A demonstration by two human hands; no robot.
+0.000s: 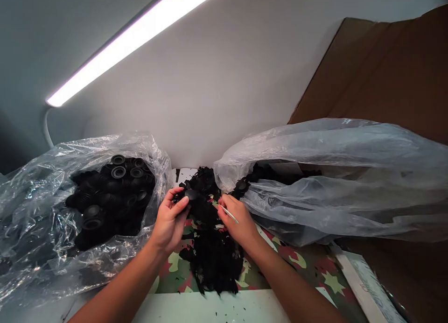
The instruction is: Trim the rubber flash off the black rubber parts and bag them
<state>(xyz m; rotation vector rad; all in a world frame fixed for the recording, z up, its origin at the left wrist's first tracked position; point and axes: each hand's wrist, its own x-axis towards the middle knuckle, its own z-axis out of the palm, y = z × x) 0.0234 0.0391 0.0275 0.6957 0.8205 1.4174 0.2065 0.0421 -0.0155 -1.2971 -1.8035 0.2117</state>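
Note:
My left hand (173, 215) grips a round black rubber part (191, 194) between thumb and fingers, above the patterned mat. My right hand (234, 218) is closed around a thin pale stick-like tool (229, 212), its near end showing past the fingers; the working tip cannot be made out. Below and between both hands lies a heap of black rubber scraps (217, 262). Left of my left hand, an open clear plastic bag (63, 183) holds several black ribbed rubber parts (112, 192) with ring-shaped ends.
On the right, another translucent plastic bag (336, 145) opens toward the middle, with black pieces (259, 173) at its mouth. A cardboard box (385, 80) stands behind it. Camouflage-patterned covering (297, 262) lies on the table. A bright tube lamp (136, 43) hangs above.

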